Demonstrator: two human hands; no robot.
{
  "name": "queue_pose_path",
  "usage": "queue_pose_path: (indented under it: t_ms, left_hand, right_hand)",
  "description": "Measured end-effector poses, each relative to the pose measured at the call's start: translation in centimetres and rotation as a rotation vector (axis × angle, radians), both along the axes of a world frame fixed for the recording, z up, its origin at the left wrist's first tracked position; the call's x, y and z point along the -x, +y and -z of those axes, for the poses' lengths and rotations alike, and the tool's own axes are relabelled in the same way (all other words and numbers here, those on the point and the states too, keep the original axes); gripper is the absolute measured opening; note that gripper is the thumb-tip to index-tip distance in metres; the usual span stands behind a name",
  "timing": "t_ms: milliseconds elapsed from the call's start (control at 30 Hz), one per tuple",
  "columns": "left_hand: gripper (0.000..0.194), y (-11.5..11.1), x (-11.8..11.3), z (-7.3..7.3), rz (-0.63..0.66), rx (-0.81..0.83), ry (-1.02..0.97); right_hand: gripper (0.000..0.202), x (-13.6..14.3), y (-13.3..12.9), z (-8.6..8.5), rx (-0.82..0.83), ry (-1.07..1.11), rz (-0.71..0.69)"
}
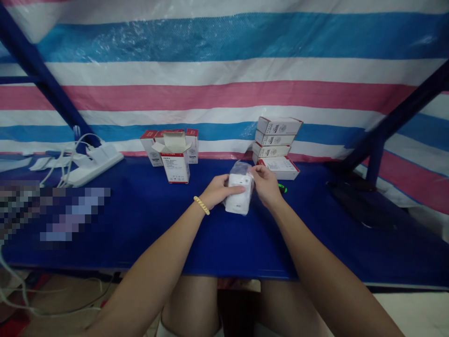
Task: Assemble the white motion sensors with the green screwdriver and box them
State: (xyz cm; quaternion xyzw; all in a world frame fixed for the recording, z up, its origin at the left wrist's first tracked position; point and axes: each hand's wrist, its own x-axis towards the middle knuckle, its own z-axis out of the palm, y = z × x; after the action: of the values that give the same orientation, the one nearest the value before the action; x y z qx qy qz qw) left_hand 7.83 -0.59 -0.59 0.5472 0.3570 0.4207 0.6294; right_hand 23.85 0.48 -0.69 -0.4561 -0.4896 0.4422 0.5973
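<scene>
White rectangular plastic device (pixel 237 202) in clear film bag (pixel 241 166), right of open red-and-white cardboard box (pixel 177 169). Left hand (pixel 214 191) steadies device, thumb across front, other fingers partly hidden. Right hand (pixel 268 186) pinches bag's upper edge. Best: firm left hold, light tension on film only.

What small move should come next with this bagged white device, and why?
Probably draw the top edge of the clear bag gently back with the right hand: its fingers are at the bag's upper corner, while the left hand steadies the white device, thumb across its front.
</scene>
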Motion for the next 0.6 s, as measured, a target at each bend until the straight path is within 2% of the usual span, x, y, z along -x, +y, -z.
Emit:
queue_pose_path:
  t_ms: [133, 267, 333, 433, 600]
  left_hand:
    - [0.049, 0.3, -0.2, -0.4, -0.236, 0.008, -0.237]
    - [0.05, 0.8, 0.2, -0.7, -0.393, 0.014, -0.446]
    - [0.048, 1.0, 0.4, -0.8, -0.421, 0.026, -0.506]
    - [0.046, 1.0, 0.4, -1.0, -0.434, 0.032, -0.563]
    - [0.043, 0.6, 0.2, -1.2, -0.397, -0.001, -0.624]
  right_hand:
    - [0.041, 0.1, -0.5, -0.8, 0.073, 0.045, 0.03]
    - [0.028, 0.0, -1.1, -1.2, 0.184, -0.146, -0.14]
    - [0.022, 0.1, -1.3, -1.0, 0.221, -0.295, -0.263]
    - [0.023, 0.3, -1.6, -0.6, 0.224, -0.457, -0.4]
    - [0.034, 0.7, -2.0, -0.7, 0.145, -0.374, -0.523]
